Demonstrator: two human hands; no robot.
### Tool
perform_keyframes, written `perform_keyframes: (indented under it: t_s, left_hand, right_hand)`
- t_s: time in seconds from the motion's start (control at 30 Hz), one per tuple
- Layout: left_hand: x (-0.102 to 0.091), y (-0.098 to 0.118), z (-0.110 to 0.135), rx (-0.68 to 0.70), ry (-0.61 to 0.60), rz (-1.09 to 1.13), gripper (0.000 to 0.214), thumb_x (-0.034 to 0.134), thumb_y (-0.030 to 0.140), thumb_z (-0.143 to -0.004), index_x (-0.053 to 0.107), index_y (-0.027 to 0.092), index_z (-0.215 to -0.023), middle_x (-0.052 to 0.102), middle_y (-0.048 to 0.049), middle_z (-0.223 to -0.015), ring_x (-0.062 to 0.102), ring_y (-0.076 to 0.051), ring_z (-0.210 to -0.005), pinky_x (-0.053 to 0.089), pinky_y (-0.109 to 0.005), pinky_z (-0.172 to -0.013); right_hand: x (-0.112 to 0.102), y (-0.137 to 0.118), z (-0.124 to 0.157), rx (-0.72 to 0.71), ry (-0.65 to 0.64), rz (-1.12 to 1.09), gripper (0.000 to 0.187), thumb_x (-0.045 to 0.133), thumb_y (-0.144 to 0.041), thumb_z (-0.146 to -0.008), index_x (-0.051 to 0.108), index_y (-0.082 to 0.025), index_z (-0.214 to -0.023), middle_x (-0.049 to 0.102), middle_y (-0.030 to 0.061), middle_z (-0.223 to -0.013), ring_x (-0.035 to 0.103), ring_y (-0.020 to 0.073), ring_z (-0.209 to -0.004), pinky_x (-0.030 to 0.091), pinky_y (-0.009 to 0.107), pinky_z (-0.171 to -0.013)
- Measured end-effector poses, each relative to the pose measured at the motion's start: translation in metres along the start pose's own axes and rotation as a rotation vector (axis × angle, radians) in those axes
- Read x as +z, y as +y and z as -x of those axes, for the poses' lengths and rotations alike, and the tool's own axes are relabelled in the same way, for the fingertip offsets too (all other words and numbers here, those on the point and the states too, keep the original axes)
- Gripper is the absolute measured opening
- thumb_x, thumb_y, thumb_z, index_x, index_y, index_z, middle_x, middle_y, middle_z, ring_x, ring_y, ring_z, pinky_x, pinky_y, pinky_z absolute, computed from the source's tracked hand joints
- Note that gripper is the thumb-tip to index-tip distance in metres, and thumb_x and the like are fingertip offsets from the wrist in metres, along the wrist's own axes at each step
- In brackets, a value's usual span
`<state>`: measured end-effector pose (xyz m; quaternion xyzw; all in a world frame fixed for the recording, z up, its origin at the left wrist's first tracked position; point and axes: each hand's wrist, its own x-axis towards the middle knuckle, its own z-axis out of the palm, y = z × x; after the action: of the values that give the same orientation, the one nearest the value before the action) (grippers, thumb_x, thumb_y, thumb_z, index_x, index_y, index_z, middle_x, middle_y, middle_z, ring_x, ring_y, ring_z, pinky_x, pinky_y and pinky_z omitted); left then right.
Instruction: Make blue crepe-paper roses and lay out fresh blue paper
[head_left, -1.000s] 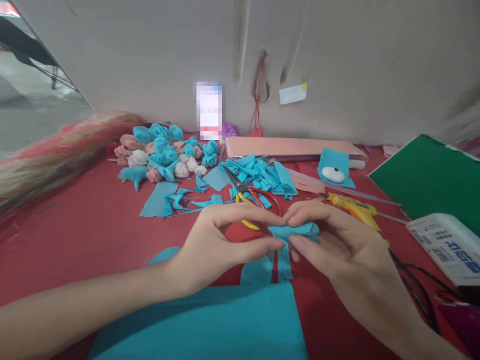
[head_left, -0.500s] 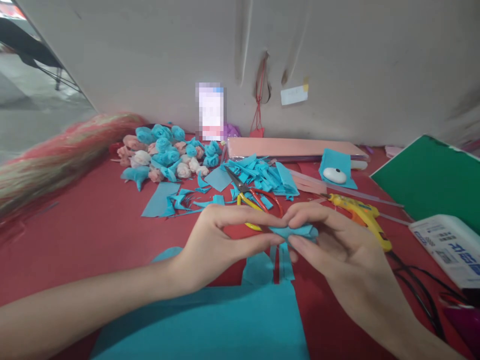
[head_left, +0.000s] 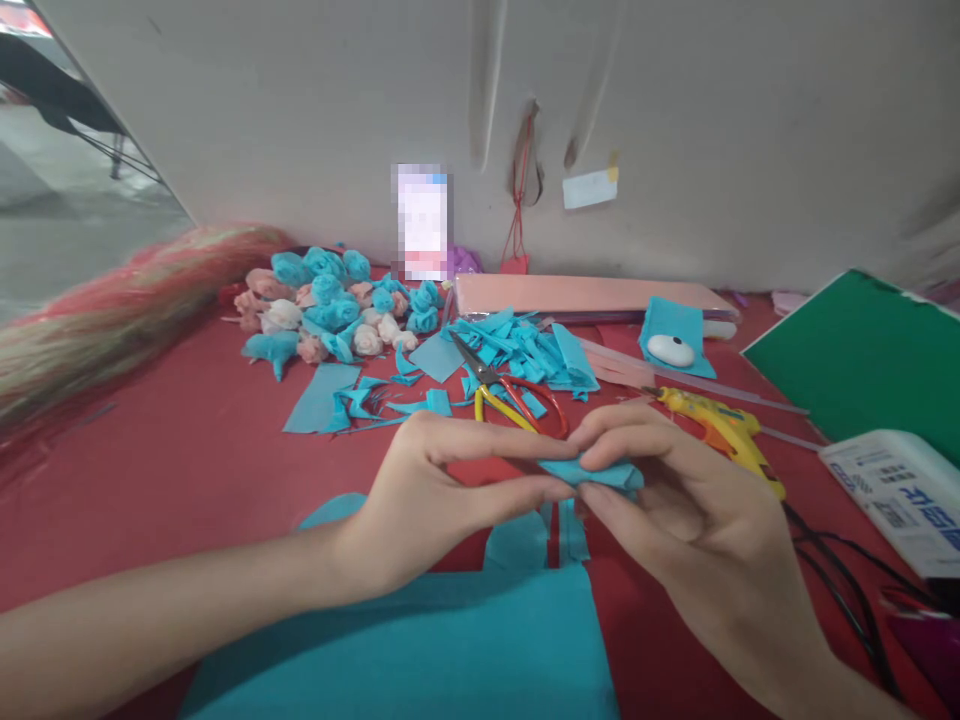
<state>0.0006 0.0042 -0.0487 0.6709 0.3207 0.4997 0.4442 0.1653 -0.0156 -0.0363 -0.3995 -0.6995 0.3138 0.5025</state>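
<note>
Spanning the back of the view, a grey wall (head_left: pixel 300 100) stands behind a red bench (head_left: pixel 150 450); a broad turquoise sheet (head_left: pixel 420 650) lies flat at the near edge, beneath the left forearm; a green board (head_left: pixel 877 370) leans at the right, just beside a white printed box (head_left: pixel 892 480); a heap of blue, pink and white crepe flowers (head_left: pixel 330 310) sits at the far left of centre, with a pile of turquoise offcuts (head_left: pixel 510 340) to its right.

Next in size come the hands, raised over the bench near its middle; the left hand (head_left: pixel 427 480) makes a long narrow loop, forefinger and thumb meeting the left end of a small rolled turquoise piece (head_left: pixel 607 478); the right hand (head_left: pixel 712 520) curls around the other end, its thumb below and fingers above, pinching it; the piece lies roughly level between both sets of fingertips, well above the sheet.

Beyond the fingers lie scissors (head_left: pixel 487 375) with one red and one yellow handle, blades pointing away; a yellow glue gun (head_left: pixel 724 425) rests near the right hand.

To shape this small piece well, I judge a light, even pinch best, since thin crepe probably creases if squeezed; let the left fingertips steady one end while the right thumb rolls the edge; hold both ends level, so the roll stays straight.
</note>
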Motion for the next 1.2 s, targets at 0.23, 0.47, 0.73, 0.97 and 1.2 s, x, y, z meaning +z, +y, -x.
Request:
perform_keyframes:
  t_s: [0.23, 0.47, 0.73, 0.97, 1.2]
  left_hand:
    - [-0.001, 0.0, -0.001, 0.021, 0.019, -0.015, 0.022, 0.07, 0.008, -0.065, 0.072, 0.025, -0.08, 0.074, 0.0052, -0.074, 0.069, -0.014, -0.063, 0.057, -0.016, -0.057]
    - [-0.002, -0.001, 0.0, 0.081, 0.014, -0.024, 0.024, 0.068, 0.006, -0.067, 0.072, 0.025, -0.082, 0.074, 0.0061, -0.077, 0.069, -0.011, -0.067, 0.056, -0.012, -0.061]
    - [-0.003, 0.0, 0.0, 0.114, 0.006, -0.077, 0.023, 0.069, 0.008, -0.066, 0.072, 0.024, -0.082, 0.074, 0.0036, -0.074, 0.069, -0.014, -0.064, 0.056, -0.015, -0.057]
    - [-0.003, 0.001, -0.001, 0.247, -0.056, -0.172, 0.022, 0.07, 0.006, -0.065, 0.071, 0.019, -0.083, 0.074, -0.0001, -0.076, 0.07, -0.013, -0.067, 0.056, -0.013, -0.061]
    - [-0.003, -0.002, -0.001, 0.309, -0.104, -0.173, 0.02, 0.07, 0.006, -0.066, 0.07, 0.015, -0.083, 0.074, -0.0031, -0.076, 0.069, -0.012, -0.065, 0.054, -0.012, -0.063]
  right_hand:
    - [-0.003, -0.003, 0.002, -0.166, 0.015, 0.233, 0.018, 0.058, -0.005, -0.072, 0.057, -0.02, -0.083, 0.056, -0.0004, -0.093, 0.055, 0.0088, -0.093, 0.045, 0.015, -0.084]
    - [-0.005, -0.002, 0.004, -0.332, -0.004, 0.412, 0.02, 0.059, -0.008, -0.072, 0.061, -0.023, -0.085, 0.052, 0.0009, -0.104, 0.051, 0.0129, -0.097, 0.042, 0.026, -0.087]
    - [-0.009, -0.007, 0.005, -0.38, 0.013, 0.421, 0.022, 0.057, -0.007, -0.073, 0.059, -0.023, -0.087, 0.054, 0.0007, -0.1, 0.052, 0.0141, -0.095, 0.041, 0.029, -0.085]
    - [-0.018, -0.011, -0.008, 0.037, -0.109, 0.326, 0.01, 0.052, -0.02, -0.081, 0.06, -0.025, -0.081, 0.062, -0.0043, -0.087, 0.057, 0.0093, -0.086, 0.045, 0.014, -0.075]
    - [-0.022, -0.015, -0.013, 0.458, -0.325, 0.109, 0.006, 0.055, -0.027, -0.079, 0.061, -0.025, -0.079, 0.063, -0.0073, -0.08, 0.057, 0.0068, -0.077, 0.044, 0.012, -0.067]
